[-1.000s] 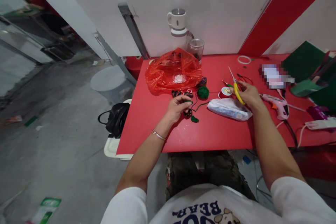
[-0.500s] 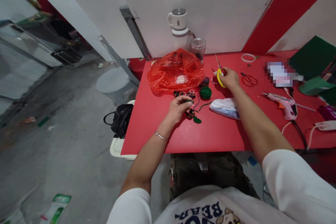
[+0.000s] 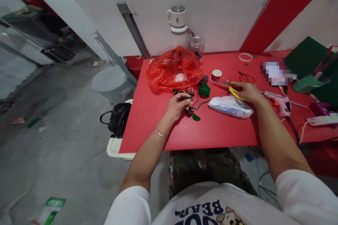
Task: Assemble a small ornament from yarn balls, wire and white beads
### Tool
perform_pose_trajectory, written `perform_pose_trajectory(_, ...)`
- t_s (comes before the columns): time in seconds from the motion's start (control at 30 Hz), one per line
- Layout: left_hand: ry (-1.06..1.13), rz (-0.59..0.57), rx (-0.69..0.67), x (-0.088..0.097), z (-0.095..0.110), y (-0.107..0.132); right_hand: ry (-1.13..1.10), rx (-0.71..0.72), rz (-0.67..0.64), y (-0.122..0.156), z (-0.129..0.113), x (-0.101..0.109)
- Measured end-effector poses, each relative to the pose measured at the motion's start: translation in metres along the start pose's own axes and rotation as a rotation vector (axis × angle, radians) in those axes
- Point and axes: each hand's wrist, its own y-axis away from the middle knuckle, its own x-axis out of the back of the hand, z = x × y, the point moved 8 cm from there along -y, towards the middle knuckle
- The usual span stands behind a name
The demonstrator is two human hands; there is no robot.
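My left hand is closed in a pinch on a small piece of green yarn work, with a thin light stick or needle showing at the fingertips. Below those fingers lie a dark multicoloured beaded or knitted piece and a small green yarn piece. A green yarn ball sits just beyond, a strand trailing from it. My right hand is closed around yellow-handled scissors, blades pointing left. A thin metal-tipped tool shows beside the blades; whether I hold it is unclear. A thread spool stands left of the scissors.
A red plastic bag holds a pack of white beads. A clear plastic packet lies at mid-table. Rightward are red-handled snips, a pink glue gun and a power strip. A glass jar stands against the wall.
My right hand has moved right and toward me with the scissors, whose blades have swung from upward to leftward. The thread spool is now uncovered. My left hand stays pinched in place.
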Motion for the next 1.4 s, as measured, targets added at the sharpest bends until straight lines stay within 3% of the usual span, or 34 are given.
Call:
perform_pose_trajectory(0.1,-0.005,-0.002,0.003,0.002,0.001,0.000,0.036,0.003,0.034,0.018,-0.013,0.015)
perform_pose_trajectory(0.2,-0.003,-0.016,0.000,0.002,0.002,0.000,0.107,0.103,0.168,0.050,-0.041,0.031)
perform_pose_trajectory(0.33,-0.007,-0.033,-0.009,-0.001,0.003,0.001,0.224,0.262,-0.027,0.091,-0.088,-0.001)
perform_pose_trajectory(0.43,-0.006,-0.017,-0.014,-0.001,0.004,0.002,0.323,0.207,-0.035,0.106,-0.108,-0.015)
perform_pose_trajectory(0.53,-0.008,-0.007,-0.013,-0.001,0.005,0.003,0.237,0.237,-0.026,0.119,-0.126,-0.015)
perform_pose_trajectory(0.67,-0.010,-0.014,-0.016,-0.004,0.005,0.003,0.024,0.192,0.017,0.143,-0.124,0.007)
perform_pose_trajectory(0.8,-0.002,-0.012,-0.021,-0.006,0.005,0.004,0.186,-0.140,0.158,0.160,-0.082,0.041)
perform_pose_trajectory(0.87,-0.008,-0.012,-0.023,-0.006,0.005,0.004,0.303,-0.306,0.170,0.164,-0.061,0.050)
perform_pose_trajectory(0.93,-0.019,-0.014,-0.026,-0.005,0.005,0.004,0.386,-0.373,0.132,0.163,-0.050,0.048)
perform_pose_trajectory(1.07,-0.041,-0.009,-0.045,-0.003,0.007,0.004,0.530,-0.301,0.073,0.158,-0.054,0.034)
perform_pose_trajectory(1.17,-0.066,0.006,-0.062,-0.001,0.009,0.003,0.554,-0.283,0.121,0.156,-0.059,0.030)
perform_pose_trajectory(1.23,-0.092,0.013,-0.071,-0.001,0.011,0.003,0.475,-0.242,0.206,0.151,-0.069,0.031)
perform_pose_trajectory(1.3,-0.120,0.018,-0.071,0.000,0.012,0.003,0.301,-0.112,0.272,0.139,-0.092,0.029)
perform_pose_trajectory(1.4,-0.170,0.037,-0.041,0.004,0.012,0.002,-0.043,0.158,0.178,0.112,-0.142,0.010)
